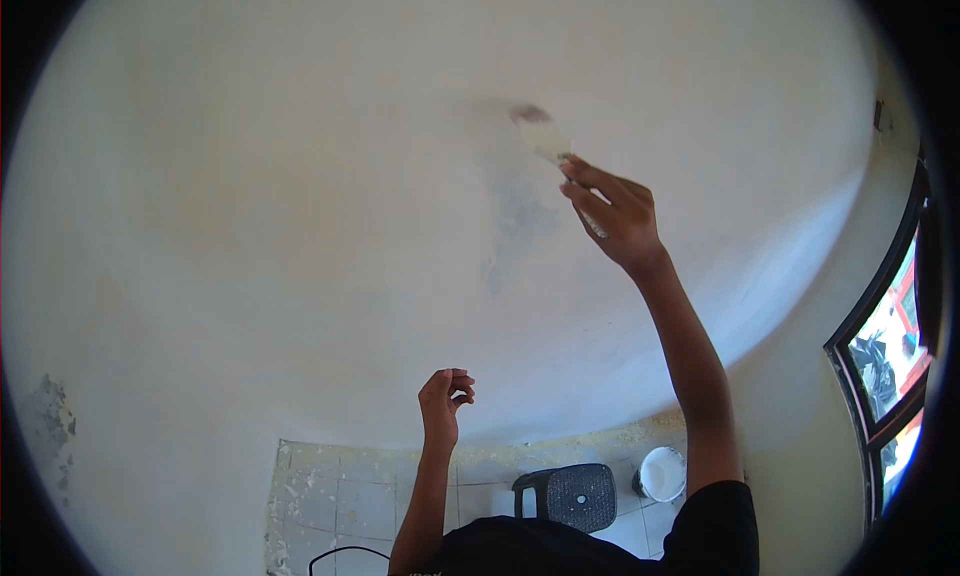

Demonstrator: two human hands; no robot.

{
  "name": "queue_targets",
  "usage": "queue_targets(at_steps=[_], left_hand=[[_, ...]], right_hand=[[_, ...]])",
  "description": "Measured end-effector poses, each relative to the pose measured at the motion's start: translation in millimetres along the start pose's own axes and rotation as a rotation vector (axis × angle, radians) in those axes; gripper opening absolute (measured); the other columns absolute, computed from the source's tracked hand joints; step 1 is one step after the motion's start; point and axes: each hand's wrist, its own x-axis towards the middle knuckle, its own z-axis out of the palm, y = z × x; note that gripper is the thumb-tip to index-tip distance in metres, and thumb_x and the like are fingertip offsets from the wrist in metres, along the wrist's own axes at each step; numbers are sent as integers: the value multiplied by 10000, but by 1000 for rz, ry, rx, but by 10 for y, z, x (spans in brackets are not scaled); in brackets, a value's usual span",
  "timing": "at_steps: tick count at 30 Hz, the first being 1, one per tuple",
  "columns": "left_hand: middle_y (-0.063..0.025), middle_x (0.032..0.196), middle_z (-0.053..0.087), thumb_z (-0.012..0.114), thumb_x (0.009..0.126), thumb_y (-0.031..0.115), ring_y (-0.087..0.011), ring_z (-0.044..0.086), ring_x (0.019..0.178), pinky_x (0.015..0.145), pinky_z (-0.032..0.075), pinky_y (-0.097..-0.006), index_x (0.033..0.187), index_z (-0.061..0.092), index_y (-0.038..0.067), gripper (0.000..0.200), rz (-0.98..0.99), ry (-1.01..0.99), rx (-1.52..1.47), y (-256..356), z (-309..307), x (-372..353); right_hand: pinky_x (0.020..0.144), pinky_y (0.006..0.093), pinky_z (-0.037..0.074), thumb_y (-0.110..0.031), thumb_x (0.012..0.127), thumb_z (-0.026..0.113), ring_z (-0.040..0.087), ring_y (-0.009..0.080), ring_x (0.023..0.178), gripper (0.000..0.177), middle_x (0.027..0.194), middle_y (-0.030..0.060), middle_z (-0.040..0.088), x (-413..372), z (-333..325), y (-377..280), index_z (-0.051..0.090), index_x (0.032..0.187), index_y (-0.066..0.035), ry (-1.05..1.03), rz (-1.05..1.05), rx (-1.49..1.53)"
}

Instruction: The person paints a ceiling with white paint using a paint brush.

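Observation:
My right hand (pixel 620 216) is raised against the pale wall (pixel 330 226), its fingers closed around the handle of a paintbrush (pixel 543 139). The brush tilts up to the left, and its brownish bristle end is at the wall, slightly blurred. Just below the brush, a bluish-grey patch (pixel 520 216) marks the wall surface. Lower down, my left hand (pixel 443 401) hangs in front of the wall with its fingers curled in toward the thumb. Nothing shows between those fingers.
On the tiled floor (pixel 365 506) below stand a dark plastic stool (pixel 580 498) and a white bucket (pixel 662 474). A black cable (pixel 345 549) curves beside my left arm. A dark-framed window (pixel 880 376) is at right. Peeling paint (pixel 50 421) shows at far left.

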Motion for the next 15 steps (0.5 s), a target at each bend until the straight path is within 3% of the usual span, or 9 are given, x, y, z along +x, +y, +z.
queue_targets(at_steps=[8,13,15], left_hand=[[-98,838,677,542,1023,299,-166,615,709,630,495,-313,965,658,3,323,8,14,-61,-65,-48,8],[-94,835,676,541,1023,297,-163,614,720,637,493,-313,966,659,6,319,-6,-3,-67,-80,-42,-12],[-91,830,673,541,1023,295,-161,612,723,644,493,-312,967,657,7,315,-3,-16,-64,-81,-13,-18]], right_hand=[[696,349,624,51,766,713,720,267,1006,161,1047,97,685,-1401,15,-410,647,891,-26,-341,224,95],[711,340,620,32,769,709,724,250,989,154,1063,93,682,-1684,-115,-573,656,897,-37,-558,316,129],[731,341,620,26,770,713,724,249,987,149,1067,95,696,-1592,-180,-584,671,895,-42,-536,297,135]])
